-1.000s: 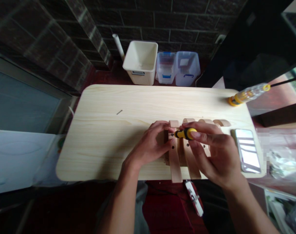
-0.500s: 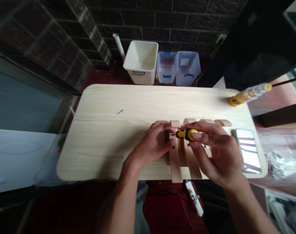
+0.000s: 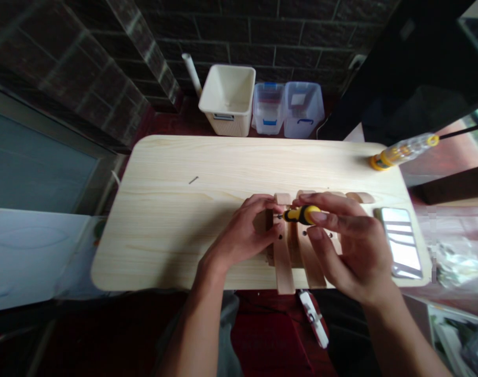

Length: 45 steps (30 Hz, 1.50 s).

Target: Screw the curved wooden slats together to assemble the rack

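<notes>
A yellow-and-black screwdriver point(image 3: 301, 215) lies nearly level in my right hand point(image 3: 355, 248), with thumb and fingers closed around the end of its handle. Its tip points left, at the leftmost slat point(image 3: 284, 269) of a wooden piece made of several curved slats. My left hand point(image 3: 239, 233) grips that slat from the left, thumb in front and fingers behind, close to the screwdriver's tip. Dark screw heads or holes point(image 3: 280, 237) show in the slats. A second slat point(image 3: 312, 267) stands beside the first; the others are partly hidden by my right hand.
On the light wooden table point(image 3: 152, 225) lies a small screw point(image 3: 194, 179). A phone point(image 3: 401, 242) rests at the right, and a clear-and-yellow bottle-shaped holder point(image 3: 404, 152) stands at the back right corner. Beyond the far edge are a cream bin point(image 3: 228, 112) and two clear boxes point(image 3: 304, 110).
The fingers of my right hand have shifted slightly left around the screwdriver's handle. My left hand and the wooden piece stay in place.
</notes>
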{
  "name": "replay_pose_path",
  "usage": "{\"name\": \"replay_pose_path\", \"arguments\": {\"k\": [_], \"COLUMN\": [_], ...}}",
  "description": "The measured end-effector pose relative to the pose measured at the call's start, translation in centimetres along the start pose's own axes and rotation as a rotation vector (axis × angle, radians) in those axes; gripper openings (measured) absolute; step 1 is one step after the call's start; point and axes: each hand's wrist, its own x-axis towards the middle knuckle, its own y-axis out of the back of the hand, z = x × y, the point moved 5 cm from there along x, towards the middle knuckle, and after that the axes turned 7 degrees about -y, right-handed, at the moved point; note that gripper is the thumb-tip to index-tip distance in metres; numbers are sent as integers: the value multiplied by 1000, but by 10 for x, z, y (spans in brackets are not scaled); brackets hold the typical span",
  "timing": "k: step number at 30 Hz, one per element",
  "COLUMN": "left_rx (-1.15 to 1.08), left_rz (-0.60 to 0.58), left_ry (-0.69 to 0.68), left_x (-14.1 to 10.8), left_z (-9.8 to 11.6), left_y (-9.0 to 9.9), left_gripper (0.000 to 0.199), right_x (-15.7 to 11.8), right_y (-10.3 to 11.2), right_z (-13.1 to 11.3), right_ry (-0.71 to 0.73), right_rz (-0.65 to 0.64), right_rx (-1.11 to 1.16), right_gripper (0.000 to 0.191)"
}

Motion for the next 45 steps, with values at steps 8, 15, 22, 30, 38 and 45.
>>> {"name": "replay_pose_path", "arguments": {"k": [8,15,22,30,38,45], "left_rx": [0,8,1,11,2,10], "left_rz": [-3,-16,0,-14,-22,-20], "left_ry": [10,17,5,10,18,11], "left_x": [1,0,1,1,0,0], "left_z": [1,0,1,0,-1,0], "left_y": [1,1,1,0,0,1], "left_gripper": [26,27,24,28,30,29], "right_x": [0,0,0,-1,-2,0], "right_y": [-1,0,-1,-1,0,0], "right_z": [2,1,1,1,3,0], "right_ry": [-9,-11,-11,9,-2,5], "right_rz": [10,8,21,17,9,22], "right_rx": [8,-5,18,7,-23,-42], "right_gripper": [58,59,55,59,58,56]}}
